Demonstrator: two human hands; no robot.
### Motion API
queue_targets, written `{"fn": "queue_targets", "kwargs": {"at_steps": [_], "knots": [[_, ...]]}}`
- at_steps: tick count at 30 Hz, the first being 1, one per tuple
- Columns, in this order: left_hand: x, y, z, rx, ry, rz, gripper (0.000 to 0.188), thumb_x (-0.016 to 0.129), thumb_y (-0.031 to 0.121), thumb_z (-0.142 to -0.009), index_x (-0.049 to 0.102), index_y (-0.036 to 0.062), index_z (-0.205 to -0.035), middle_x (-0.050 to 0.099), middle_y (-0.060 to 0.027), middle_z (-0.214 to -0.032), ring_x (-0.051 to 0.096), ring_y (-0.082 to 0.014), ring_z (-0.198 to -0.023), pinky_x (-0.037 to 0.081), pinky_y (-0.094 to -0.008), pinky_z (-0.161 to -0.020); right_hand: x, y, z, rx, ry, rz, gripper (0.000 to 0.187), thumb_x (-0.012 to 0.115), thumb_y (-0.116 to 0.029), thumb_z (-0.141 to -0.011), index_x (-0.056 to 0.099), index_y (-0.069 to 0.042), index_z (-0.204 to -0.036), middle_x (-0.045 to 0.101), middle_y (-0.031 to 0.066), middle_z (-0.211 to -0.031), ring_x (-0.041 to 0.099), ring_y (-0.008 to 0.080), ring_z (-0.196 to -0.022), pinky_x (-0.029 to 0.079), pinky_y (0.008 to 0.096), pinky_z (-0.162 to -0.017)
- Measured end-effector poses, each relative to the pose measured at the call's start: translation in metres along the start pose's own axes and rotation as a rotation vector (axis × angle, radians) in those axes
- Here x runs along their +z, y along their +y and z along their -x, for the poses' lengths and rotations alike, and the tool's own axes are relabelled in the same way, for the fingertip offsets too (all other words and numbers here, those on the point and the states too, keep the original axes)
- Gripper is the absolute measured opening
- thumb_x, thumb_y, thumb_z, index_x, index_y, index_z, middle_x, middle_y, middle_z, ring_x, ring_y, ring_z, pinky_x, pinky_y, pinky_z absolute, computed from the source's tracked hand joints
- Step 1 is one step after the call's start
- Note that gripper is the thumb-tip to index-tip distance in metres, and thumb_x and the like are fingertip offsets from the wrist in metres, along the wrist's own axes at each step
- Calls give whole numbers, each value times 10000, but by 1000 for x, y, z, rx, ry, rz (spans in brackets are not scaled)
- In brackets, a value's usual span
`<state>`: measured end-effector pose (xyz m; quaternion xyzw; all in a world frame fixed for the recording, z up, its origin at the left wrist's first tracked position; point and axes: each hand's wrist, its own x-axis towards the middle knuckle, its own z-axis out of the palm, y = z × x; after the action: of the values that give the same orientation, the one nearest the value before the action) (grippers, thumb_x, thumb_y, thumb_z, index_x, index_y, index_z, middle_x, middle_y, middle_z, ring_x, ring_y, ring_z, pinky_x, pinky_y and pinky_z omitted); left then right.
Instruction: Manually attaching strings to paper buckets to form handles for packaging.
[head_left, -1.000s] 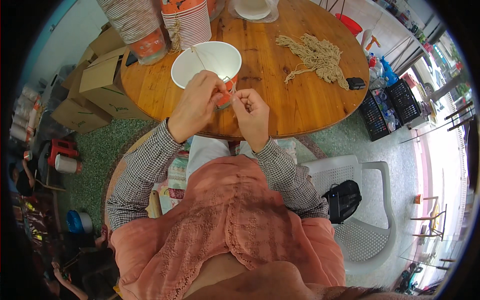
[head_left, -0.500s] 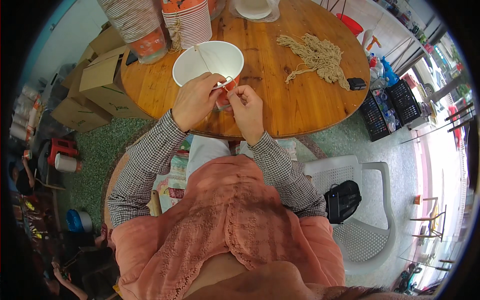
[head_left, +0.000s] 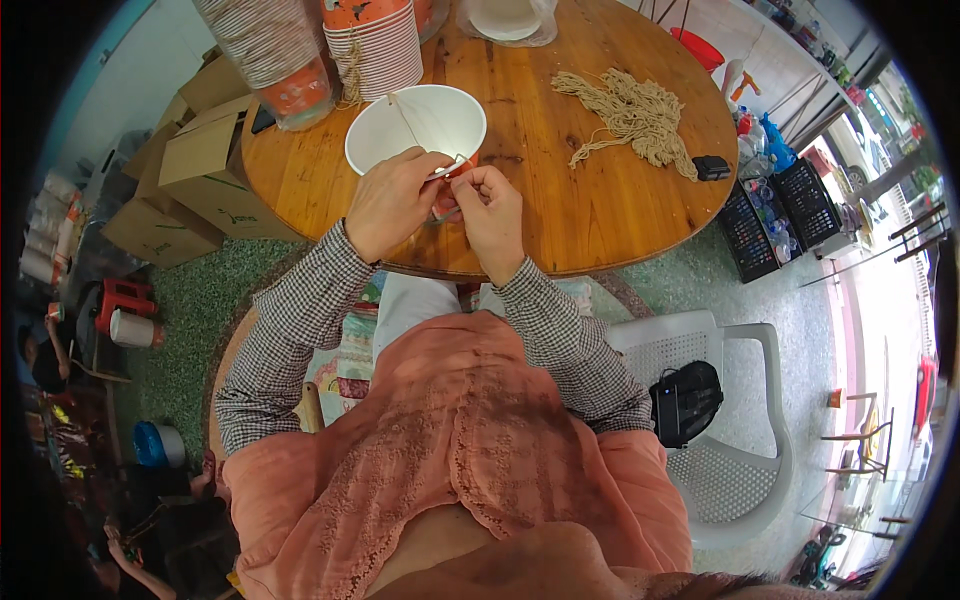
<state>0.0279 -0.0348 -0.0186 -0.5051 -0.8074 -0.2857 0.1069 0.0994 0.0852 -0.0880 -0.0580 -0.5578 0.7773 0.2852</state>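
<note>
A paper bucket point(head_left: 375, 135), white inside and orange outside, stands tilted at the near edge of the round wooden table. My left hand point(head_left: 395, 200) is closed on its near rim, the thumb and fingers pinching there. Beside it, my right hand point(head_left: 490, 215) pinches a thin cord at the same rim, its fingertips almost touching the left ones. A strand of cord point(head_left: 408, 118) runs across the bucket's inside from the far rim. How the cord passes through or around the near rim is hidden by my fingers.
A heap of tan cords point(head_left: 635, 115) lies at the right, next to a small black box point(head_left: 711, 168). Stacked paper buckets point(head_left: 375, 55) and a plastic-wrapped stack point(head_left: 275, 60) stand at the back left. Cardboard boxes point(head_left: 215, 165) are left of the table; a white chair point(head_left: 740, 480) is right.
My right hand has drawn slightly in toward the left, and less cord shows between the fingertips. The bucket and left hand have barely moved.
</note>
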Motion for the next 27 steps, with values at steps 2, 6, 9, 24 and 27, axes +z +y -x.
{"fn": "queue_targets", "kwargs": {"at_steps": [2, 6, 9, 24, 27], "knots": [[0, 0, 0, 2, 18, 14, 199, 600, 74, -822, 651, 45, -1012, 626, -128, -874, 615, -332, -806, 487, -418, -679, -2, -2, 2, 18, 13, -4, 55, 563, -39, -910, 555, 15, -903, 595, 25, -805, 581, 71, -683, 532, 228, -598], [-1, 1, 0, 8, 13, -10, 198, 595, 76, -822, 657, 42, -1007, 626, -131, -870, 614, -334, -808, 486, -420, -681, -3, -2, 4, 43, 27, -8, 49, 555, -44, -914, 554, 4, -905, 592, 22, -802, 580, 66, -685, 530, 227, -593], [-2, 2, 0, 2, -1, -12, 200, 592, 82, -837, 653, 32, -1021, 625, -132, -885, 616, -330, -796, 486, -400, -679, 0, 0, 2, 58, 19, -47, 47, 555, -43, -914, 553, 3, -902, 596, 22, -800, 581, 68, -687, 528, 228, -597], [3, 2, -1, -9, 48, -46, 104, 604, 84, -825, 625, 0, -883, 609, -153, -844, 605, -361, -762, 479, -428, -656, -6, -3, 10, -316, -20, 396, 111, 570, -12, -879, 588, 22, -984, 619, 99, -910, 631, 170, -757, 520, 279, -661], [2, -1, 1, 0, 63, -40, 99, 617, 55, -807, 613, -5, -886, 605, -156, -851, 602, -361, -776, 479, -427, -668, -17, -24, 6, -704, -38, 919, 166, 601, 8, -851, 596, -3, -1016, 615, 115, -923, 629, 253, -796, 522, 315, -678]]}}
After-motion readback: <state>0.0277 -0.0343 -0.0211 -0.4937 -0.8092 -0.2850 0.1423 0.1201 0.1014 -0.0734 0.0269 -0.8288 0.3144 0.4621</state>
